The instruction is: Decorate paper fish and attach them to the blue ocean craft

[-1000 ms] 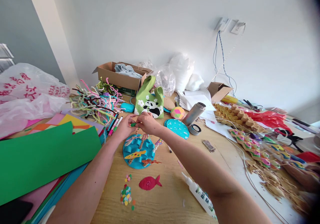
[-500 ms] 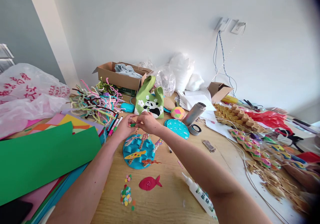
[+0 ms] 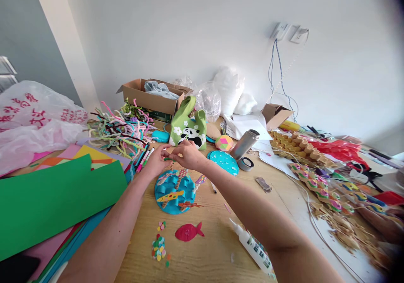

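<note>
My left hand (image 3: 158, 159) and my right hand (image 3: 187, 153) meet in front of the green panda bag (image 3: 188, 129). Both have their fingers closed around a small green object (image 3: 166, 159), mostly hidden, so its kind does not show. Just below them lies a blue paper disc (image 3: 160, 205) with raised paper loops and several paper fish on twisted stems, one of them a yellow spotted fish (image 3: 169, 196). Closer to me are a red paper fish (image 3: 189, 231) and a pile of coloured paper dots (image 3: 158, 248). A white glue bottle (image 3: 254, 249) lies beneath my right forearm.
Several markers (image 3: 145, 159) and a heap of pipe cleaners (image 3: 121, 127) lie left, beside green card (image 3: 57, 203). Rightward are a metal flask (image 3: 246, 143), a tape roll (image 3: 245, 163), a second blue disc (image 3: 222, 161) and egg cartons (image 3: 299, 146). A cardboard box (image 3: 151, 96) stands behind.
Both hands stay together on the small green object, with only slight finger movement; the right fingers now lie a little flatter. The objects on the table have not moved.
</note>
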Demonstrator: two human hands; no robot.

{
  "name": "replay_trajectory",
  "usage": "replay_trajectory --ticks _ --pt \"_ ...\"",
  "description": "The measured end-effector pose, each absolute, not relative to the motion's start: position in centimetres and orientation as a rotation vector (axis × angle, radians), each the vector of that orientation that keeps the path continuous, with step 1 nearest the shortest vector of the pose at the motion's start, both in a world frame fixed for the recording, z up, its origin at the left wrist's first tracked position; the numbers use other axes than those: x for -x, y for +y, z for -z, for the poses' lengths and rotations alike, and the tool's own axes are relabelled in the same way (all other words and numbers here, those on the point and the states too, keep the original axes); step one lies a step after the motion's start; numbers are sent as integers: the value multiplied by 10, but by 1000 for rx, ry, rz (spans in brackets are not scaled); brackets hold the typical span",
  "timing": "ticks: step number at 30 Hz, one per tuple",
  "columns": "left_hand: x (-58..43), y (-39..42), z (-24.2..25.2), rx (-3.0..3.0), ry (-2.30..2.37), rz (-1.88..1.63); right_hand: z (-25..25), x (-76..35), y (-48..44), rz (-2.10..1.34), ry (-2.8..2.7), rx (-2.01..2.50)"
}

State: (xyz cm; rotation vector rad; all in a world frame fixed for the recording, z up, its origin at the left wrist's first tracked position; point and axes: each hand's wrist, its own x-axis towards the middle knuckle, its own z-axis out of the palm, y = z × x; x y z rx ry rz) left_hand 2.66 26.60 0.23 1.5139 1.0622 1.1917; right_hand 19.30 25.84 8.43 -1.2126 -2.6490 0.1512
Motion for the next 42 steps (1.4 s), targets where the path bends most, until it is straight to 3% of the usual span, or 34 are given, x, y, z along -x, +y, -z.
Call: replay_trajectory --ticks 12,42 --pt "-27 264 -6 -1504 1055 -1194 -83 -192 262 -227 -2655 1215" --pt "-29 263 -8 -1487 1036 -1227 -83 -183 260 -18 -2782 1272"
